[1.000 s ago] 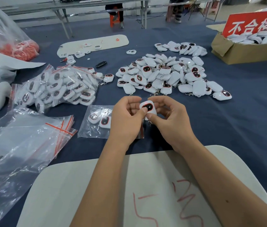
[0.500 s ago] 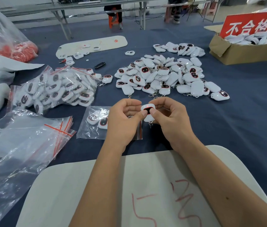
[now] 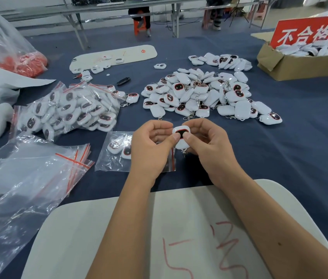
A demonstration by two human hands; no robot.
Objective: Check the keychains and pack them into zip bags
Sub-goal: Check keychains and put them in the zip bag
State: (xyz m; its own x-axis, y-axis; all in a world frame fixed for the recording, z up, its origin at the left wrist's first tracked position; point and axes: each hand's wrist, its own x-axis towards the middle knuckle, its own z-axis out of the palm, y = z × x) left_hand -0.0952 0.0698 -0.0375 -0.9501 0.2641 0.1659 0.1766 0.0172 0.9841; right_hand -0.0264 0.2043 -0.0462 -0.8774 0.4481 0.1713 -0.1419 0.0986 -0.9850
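Both hands meet over the dark blue cloth table (image 3: 300,158) and share 1 keychain (image 3: 181,137), a smooth white plastic fob with rounded corners and a glossy black window ringed in red. The left hand (image 3: 151,150) curls its fingers in and presses its thumb onto the fob's left edge; the right hand (image 3: 209,148) pinches the right edge between thumb and curled fingers. A small metal clasp hangs from the fob's lower end, below the grip.

Just left of the grip, partly under the left hand, lies a clear zip bag (image 3: 117,156) with a red seal strip, holding 2 fobs. Further left of it spreads a loose stack of empty bags (image 3: 38,178), crinkly and shiny. Beyond that, up and left of the grip, sits a heap of filled bags (image 3: 68,109). Straight beyond the grip is a pile of loose keychains (image 3: 199,95), white shells and metal clips tangled together. Far right of the grip stands a cardboard box (image 3: 292,65) with a red sign (image 3: 310,31). Under the forearms lies a white rounded board (image 3: 98,238) with red scrawled marks.
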